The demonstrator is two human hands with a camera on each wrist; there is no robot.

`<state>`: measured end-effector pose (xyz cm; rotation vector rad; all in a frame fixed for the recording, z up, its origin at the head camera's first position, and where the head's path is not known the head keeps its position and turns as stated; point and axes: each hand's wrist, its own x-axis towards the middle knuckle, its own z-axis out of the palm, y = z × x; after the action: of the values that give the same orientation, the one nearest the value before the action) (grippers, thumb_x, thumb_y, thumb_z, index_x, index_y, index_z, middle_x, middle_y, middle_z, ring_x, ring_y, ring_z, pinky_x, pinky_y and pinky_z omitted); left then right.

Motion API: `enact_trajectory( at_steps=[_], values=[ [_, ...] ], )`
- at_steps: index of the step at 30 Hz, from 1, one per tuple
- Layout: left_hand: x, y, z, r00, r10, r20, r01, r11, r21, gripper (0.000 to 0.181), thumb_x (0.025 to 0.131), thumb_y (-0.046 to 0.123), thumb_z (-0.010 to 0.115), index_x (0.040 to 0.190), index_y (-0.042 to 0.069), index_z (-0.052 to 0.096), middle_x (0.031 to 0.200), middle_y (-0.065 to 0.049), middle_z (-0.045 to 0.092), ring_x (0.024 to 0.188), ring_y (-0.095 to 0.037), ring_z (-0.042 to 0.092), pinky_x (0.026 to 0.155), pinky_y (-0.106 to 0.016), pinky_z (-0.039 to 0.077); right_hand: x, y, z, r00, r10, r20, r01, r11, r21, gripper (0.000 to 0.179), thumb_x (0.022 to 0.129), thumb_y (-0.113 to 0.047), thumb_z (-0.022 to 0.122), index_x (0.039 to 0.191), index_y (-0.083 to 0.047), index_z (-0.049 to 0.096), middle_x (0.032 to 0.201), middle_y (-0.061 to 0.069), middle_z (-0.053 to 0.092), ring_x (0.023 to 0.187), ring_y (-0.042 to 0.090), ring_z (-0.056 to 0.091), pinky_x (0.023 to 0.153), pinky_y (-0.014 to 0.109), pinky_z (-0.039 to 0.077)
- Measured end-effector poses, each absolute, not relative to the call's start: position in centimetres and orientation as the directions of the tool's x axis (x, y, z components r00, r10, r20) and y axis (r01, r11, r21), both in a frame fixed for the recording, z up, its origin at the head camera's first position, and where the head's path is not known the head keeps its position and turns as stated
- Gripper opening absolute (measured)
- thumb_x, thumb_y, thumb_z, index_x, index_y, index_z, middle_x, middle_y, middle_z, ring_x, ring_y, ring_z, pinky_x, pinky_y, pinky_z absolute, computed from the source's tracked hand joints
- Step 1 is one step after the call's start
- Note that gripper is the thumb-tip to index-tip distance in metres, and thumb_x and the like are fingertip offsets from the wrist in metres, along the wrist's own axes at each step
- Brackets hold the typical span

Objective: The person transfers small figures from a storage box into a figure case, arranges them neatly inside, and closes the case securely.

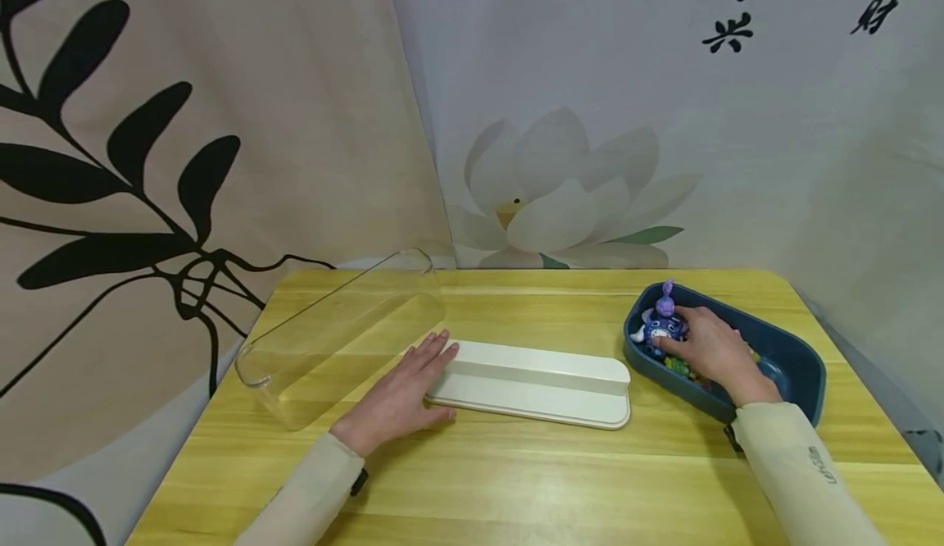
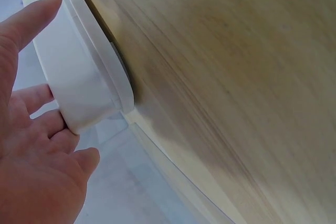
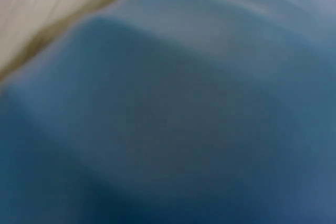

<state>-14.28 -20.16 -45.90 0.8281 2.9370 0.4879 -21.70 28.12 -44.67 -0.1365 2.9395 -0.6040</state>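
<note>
In the head view my left hand (image 1: 401, 390) rests at the left end of a white stepped stand (image 1: 531, 382). Its fingers are extended over the back corner, the thumb along the front. The left wrist view shows those fingers touching the end of the white stand (image 2: 79, 72). My right hand (image 1: 715, 349) reaches into a dark blue bin (image 1: 800, 366) and pinches a small blue figurine (image 1: 662, 330) between thumb and fingers. A purple knobbed toy piece (image 1: 666, 302) shows just above it. Only the blurred blue bin wall (image 3: 184, 103) fills the right wrist view.
A clear plastic cover (image 1: 332, 333) lies at the left of the wooden table (image 1: 516, 480), beside my left hand. Small colourful toys (image 1: 682, 368) lie in the bin under my right hand. Printed cloth hangs behind the table.
</note>
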Motion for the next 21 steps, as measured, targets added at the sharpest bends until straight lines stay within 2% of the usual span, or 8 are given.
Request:
enact_trajectory(
  at_steps=[5,11,17,21],
  values=[
    [-14.4,-20.0,-45.9,-0.854,0.52,0.027,0.502,0.807,0.311,0.097,0.089,0.044,0.082,0.163,0.007,0.03,0.172,-0.012,0.016,0.158,-0.031,0.017,0.127,-0.051,0.02,-21.5,27.7,-44.4,-0.991,-0.093,-0.098,-0.051,0.929,-0.367,0.085,0.093,-0.043,0.075,0.148,0.014,0.043,0.137,0.039,0.045,0.127,0.059,0.044,0.102,0.087,0.026],
    [-14.4,-20.0,-45.8,-0.857,0.516,0.019,0.496,0.813,0.305,0.098,0.089,0.045,0.081,0.163,0.008,0.03,0.172,-0.011,0.015,0.158,-0.03,0.016,0.128,-0.05,0.02,-21.0,27.0,-44.3,-0.996,-0.082,-0.039,-0.062,0.928,-0.367,0.086,0.089,-0.041,0.082,0.148,0.011,0.046,0.133,0.035,0.044,0.122,0.055,0.045,0.101,0.086,0.029],
    [-14.4,-20.1,-45.8,-0.859,0.511,0.016,0.491,0.816,0.303,0.098,0.088,0.046,0.082,0.163,0.008,0.03,0.172,-0.01,0.014,0.158,-0.029,0.015,0.128,-0.049,0.019,-20.5,27.0,-44.1,-0.992,-0.123,0.03,-0.124,0.911,-0.393,0.079,0.087,-0.046,0.082,0.142,0.005,0.057,0.123,0.028,0.048,0.111,0.046,0.049,0.09,0.084,0.038],
    [-14.3,-20.2,-45.9,-0.859,0.512,0.013,0.49,0.815,0.309,0.099,0.088,0.046,0.082,0.163,0.008,0.03,0.173,-0.01,0.014,0.158,-0.029,0.014,0.127,-0.049,0.018,-20.5,26.9,-43.9,-0.991,-0.131,0.028,-0.131,0.897,-0.421,0.073,0.087,-0.052,0.081,0.135,0.0,0.065,0.12,0.025,0.049,0.106,0.042,0.05,0.085,0.081,0.04]
  ],
)
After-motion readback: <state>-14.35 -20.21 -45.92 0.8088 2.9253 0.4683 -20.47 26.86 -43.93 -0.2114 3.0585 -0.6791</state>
